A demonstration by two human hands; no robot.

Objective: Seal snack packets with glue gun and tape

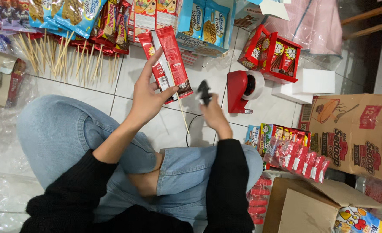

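My left hand (148,96) holds up a flat bundle of long red snack packets (170,60) with a thin wooden skewer (183,116) sticking out below them. My right hand (214,115) grips a small black corded tool (204,92), probably a glue gun, its tip close to the packets' lower right edge. A black cable runs from it down to the floor. I sit cross-legged in blue jeans and black sleeves on white floor tiles.
A red tape dispenser (241,89) stands just right of my right hand. Loose wooden skewers (65,58) lie far left, below blue and red snack packs. Red snack boxes (275,54), white blocks, cardboard cartons (355,133) and red sachets (296,157) crowd the right.
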